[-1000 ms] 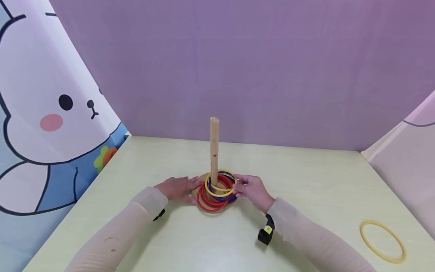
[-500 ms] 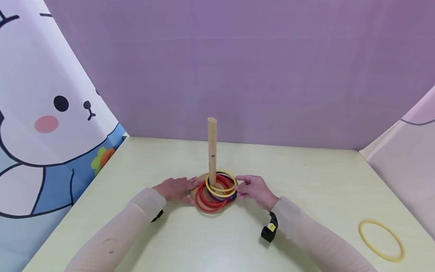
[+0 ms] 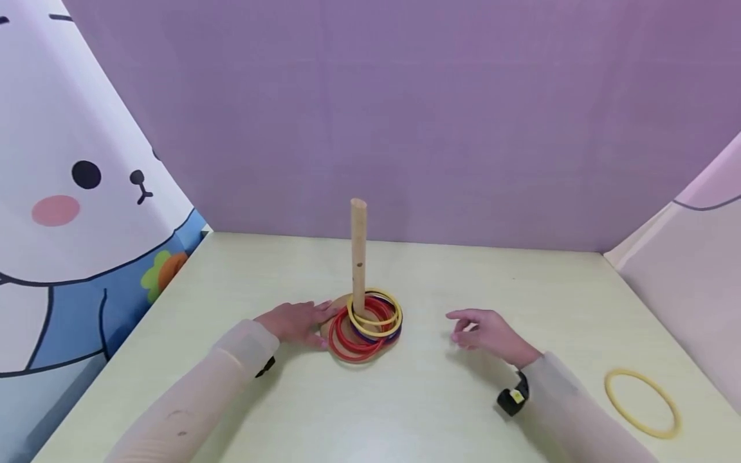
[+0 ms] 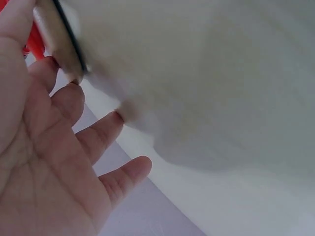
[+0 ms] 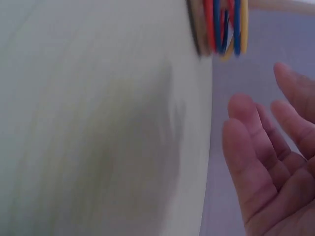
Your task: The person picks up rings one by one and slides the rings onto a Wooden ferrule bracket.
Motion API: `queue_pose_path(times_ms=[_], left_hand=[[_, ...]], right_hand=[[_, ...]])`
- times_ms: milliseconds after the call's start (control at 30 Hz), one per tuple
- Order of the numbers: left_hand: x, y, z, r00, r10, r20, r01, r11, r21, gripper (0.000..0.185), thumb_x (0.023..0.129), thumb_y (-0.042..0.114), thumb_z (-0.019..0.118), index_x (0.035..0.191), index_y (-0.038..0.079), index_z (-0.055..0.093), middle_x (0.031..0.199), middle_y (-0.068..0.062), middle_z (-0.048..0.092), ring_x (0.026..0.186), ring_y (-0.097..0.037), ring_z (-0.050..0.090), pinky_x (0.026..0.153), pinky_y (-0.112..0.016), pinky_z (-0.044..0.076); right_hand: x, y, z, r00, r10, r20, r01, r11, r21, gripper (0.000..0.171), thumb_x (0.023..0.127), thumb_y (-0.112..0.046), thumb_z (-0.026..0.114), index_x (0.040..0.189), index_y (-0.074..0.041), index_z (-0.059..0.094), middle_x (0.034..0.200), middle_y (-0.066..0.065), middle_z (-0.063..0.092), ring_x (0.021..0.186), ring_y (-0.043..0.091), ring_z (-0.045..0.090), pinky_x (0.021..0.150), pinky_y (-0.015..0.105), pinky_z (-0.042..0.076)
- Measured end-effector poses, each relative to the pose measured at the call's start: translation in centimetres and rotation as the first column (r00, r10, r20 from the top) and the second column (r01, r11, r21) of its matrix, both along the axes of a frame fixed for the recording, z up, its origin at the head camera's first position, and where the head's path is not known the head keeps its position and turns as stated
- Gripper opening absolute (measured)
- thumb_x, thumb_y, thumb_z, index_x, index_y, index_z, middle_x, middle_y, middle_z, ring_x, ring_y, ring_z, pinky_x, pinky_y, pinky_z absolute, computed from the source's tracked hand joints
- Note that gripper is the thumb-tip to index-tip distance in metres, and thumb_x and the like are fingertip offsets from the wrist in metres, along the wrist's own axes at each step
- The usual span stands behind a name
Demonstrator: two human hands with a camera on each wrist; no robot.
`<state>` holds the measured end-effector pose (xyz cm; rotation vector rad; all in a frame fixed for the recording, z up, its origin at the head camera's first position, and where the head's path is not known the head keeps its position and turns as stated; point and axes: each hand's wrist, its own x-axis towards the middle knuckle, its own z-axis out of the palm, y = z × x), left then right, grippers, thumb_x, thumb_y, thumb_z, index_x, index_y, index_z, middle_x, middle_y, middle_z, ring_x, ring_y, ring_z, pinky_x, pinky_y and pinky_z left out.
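Observation:
A wooden peg [image 3: 358,254] stands upright on a round wooden base [image 3: 340,329] mid-table. Several rings lie stacked around it: red rings [image 3: 344,341] lowest, a blue ring [image 3: 395,332], yellow rings [image 3: 375,318] on top. My left hand [image 3: 295,321] rests flat on the table, fingers straight, fingertips touching the base's left edge [image 4: 61,42]. My right hand [image 3: 489,333] hovers to the right of the stack, fingers relaxed and empty, apart from the rings [image 5: 224,24]. A lone yellow ring [image 3: 640,403] lies flat at the table's right.
The pale green table [image 3: 440,411] is walled by a purple backdrop [image 3: 405,116], a bunny-print panel [image 3: 75,212] on the left and a pink panel [image 3: 695,270] on the right. Black wrist straps [image 3: 512,399] sit at both wrists.
My right hand has let go of the top yellow ring and drawn back to the right. The ring now rests on the stack. The left hand has stayed at the base.

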<state>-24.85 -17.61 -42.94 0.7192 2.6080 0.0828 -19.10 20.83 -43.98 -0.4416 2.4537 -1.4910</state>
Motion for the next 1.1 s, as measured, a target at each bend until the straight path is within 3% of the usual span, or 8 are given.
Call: queue_pose_path(times_ms=[300,467,567,700,800,900,1100], left_hand=[[0.1,0.1,0.4,1.000,0.016,0.009,-0.016,1.000,0.021,0.079,0.086,0.049,0.069,0.152,0.026,0.034,0.159,0.003,0.028,0.142,-0.034,0.033,0.111,-0.055,0.031],[-0.1,-0.3,0.5,1.000,0.023,0.015,-0.024,0.998,0.050,0.079,0.086,0.047,0.070,0.152,0.025,0.034,0.159,0.002,0.027,0.142,-0.036,0.032,0.110,-0.055,0.032],[-0.2,-0.4,0.4,0.999,0.030,0.017,-0.031,0.997,0.068,0.079,0.085,0.046,0.071,0.152,0.026,0.034,0.159,0.002,0.027,0.142,-0.036,0.032,0.110,-0.056,0.032],[-0.1,-0.2,0.4,0.999,0.030,0.020,-0.031,0.997,0.072,0.079,0.085,0.047,0.071,0.152,0.027,0.034,0.159,0.001,0.028,0.142,-0.037,0.032,0.109,-0.057,0.033],[0.0,-0.2,0.4,0.999,0.034,0.021,-0.036,0.997,0.073,0.080,0.085,0.047,0.071,0.152,0.027,0.034,0.159,0.000,0.028,0.141,-0.037,0.032,0.109,-0.057,0.033],[0.0,-0.3,0.5,0.999,0.033,0.022,-0.035,0.997,0.069,0.079,0.085,0.047,0.070,0.152,0.027,0.034,0.159,0.000,0.028,0.142,-0.037,0.032,0.109,-0.057,0.033],[0.2,-0.9,0.6,0.999,0.037,0.027,-0.039,0.997,0.072,0.079,0.085,0.047,0.070,0.152,0.027,0.034,0.159,0.000,0.028,0.141,-0.038,0.032,0.110,-0.057,0.031]], right_hand=[[2.7,7.8,-0.7,0.991,-0.108,-0.075,0.119,0.981,0.152,0.046,0.086,-0.004,0.070,0.124,0.017,0.054,0.088,0.011,0.065,0.061,0.010,0.064,0.058,0.027,0.056],[3.5,12.2,0.2,0.996,-0.032,-0.089,0.056,0.957,0.286,0.035,0.085,-0.003,0.070,0.115,0.015,0.062,0.088,0.008,0.066,0.063,0.002,0.060,0.057,0.024,0.053],[3.4,14.9,0.6,0.986,0.059,-0.153,0.007,0.918,0.397,0.028,0.081,-0.001,0.072,0.105,0.012,0.067,0.084,0.002,0.067,0.068,-0.004,0.055,0.058,0.022,0.049],[3.4,18.4,0.4,0.958,0.146,-0.248,0.002,0.859,0.512,0.024,0.074,0.001,0.076,0.097,0.008,0.069,0.078,-0.008,0.065,0.073,-0.010,0.050,0.060,0.020,0.045],[3.7,20.0,0.2,0.967,0.127,-0.223,0.022,0.826,0.563,0.027,0.072,0.002,0.075,0.097,0.009,0.067,0.079,-0.007,0.063,0.074,-0.010,0.048,0.061,0.021,0.044],[4.0,20.6,0.2,0.987,0.066,-0.143,0.037,0.788,0.615,0.028,0.073,0.002,0.073,0.099,0.010,0.067,0.083,-0.002,0.062,0.075,-0.006,0.047,0.062,0.023,0.044],[3.9,20.8,-0.4,0.997,0.032,-0.066,0.023,0.718,0.696,0.026,0.070,0.004,0.072,0.096,0.001,0.072,0.090,0.007,0.067,0.081,0.012,0.057,0.069,0.030,0.047]])
